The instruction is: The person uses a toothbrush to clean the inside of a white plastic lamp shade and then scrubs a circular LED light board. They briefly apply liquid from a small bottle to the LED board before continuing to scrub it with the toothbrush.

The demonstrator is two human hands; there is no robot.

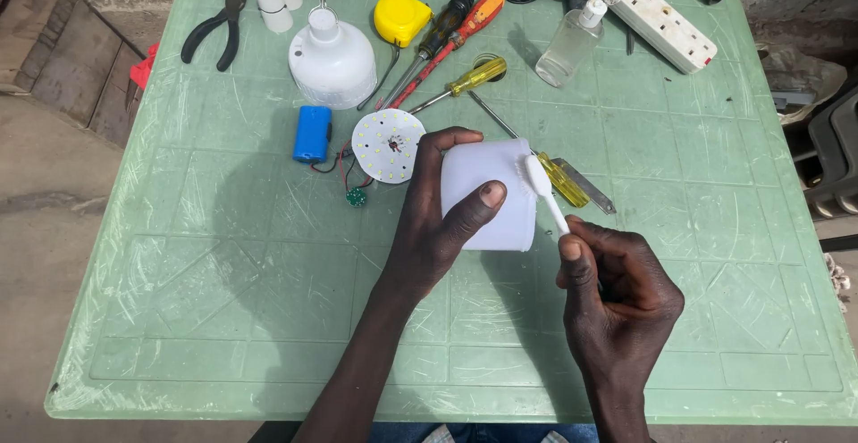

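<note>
My left hand (431, 228) grips a white plastic bulb cover (500, 215), thumb across its front, held just above the green table (223, 273). My right hand (617, 295) holds a white toothbrush (543, 191) by its handle. The brush head rests against the cover's upper right edge. Just left of the cover lies a round white LED board (386, 144) with thin wires running to a blue battery (312, 133) and a small green part (357, 197).
A white bulb base (332, 60), yellow tape measure (401, 17), several screwdrivers (460, 81), black pliers (221, 21), white tape rolls (271, 2), a clear bottle (569, 43) and a white power strip (660, 19) crowd the far half. A yellow-handled tool (572, 184) lies behind the cover.
</note>
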